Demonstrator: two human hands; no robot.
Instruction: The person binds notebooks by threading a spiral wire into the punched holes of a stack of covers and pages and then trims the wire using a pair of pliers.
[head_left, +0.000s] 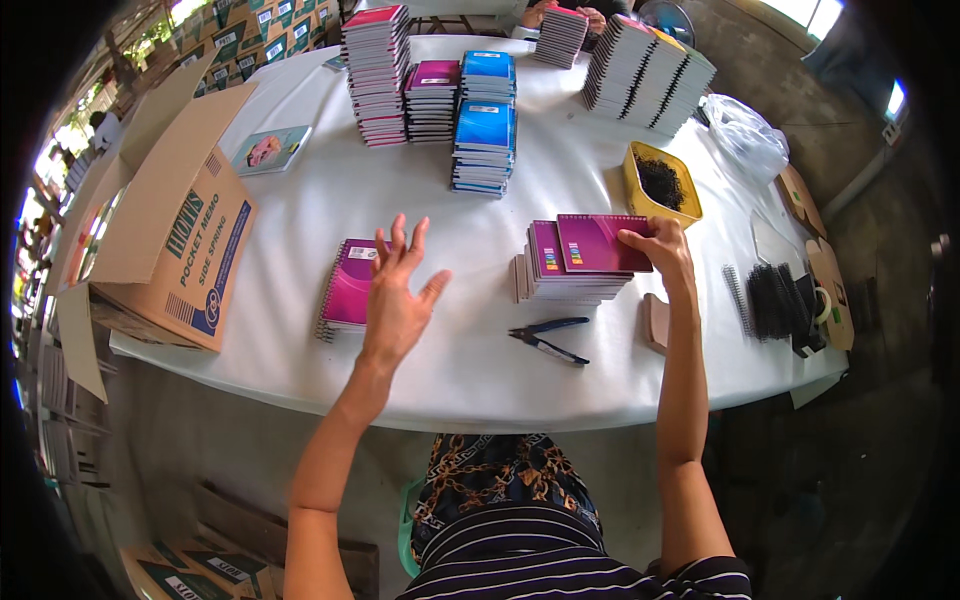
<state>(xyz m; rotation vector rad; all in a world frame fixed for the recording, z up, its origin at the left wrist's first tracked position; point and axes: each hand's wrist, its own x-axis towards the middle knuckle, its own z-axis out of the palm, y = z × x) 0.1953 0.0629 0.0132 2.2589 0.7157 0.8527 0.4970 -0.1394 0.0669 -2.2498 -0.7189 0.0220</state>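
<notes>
Head view, left hand [395, 300] hiding purple notebook stack [345, 290], spiral edge visible

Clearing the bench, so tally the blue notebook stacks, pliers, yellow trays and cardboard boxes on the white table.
Blue notebook stacks: 2
Pliers: 1
Yellow tray: 1
Cardboard box: 1
Total: 5

The left hand [397, 290] is raised with its palm open and its fingers spread, gripping nothing, its forearm coming up from the lower left. The right hand [660, 252] reaches farther, palm down, fingers curled and pinching, on a straight, nearly vertical forearm at right.
</notes>
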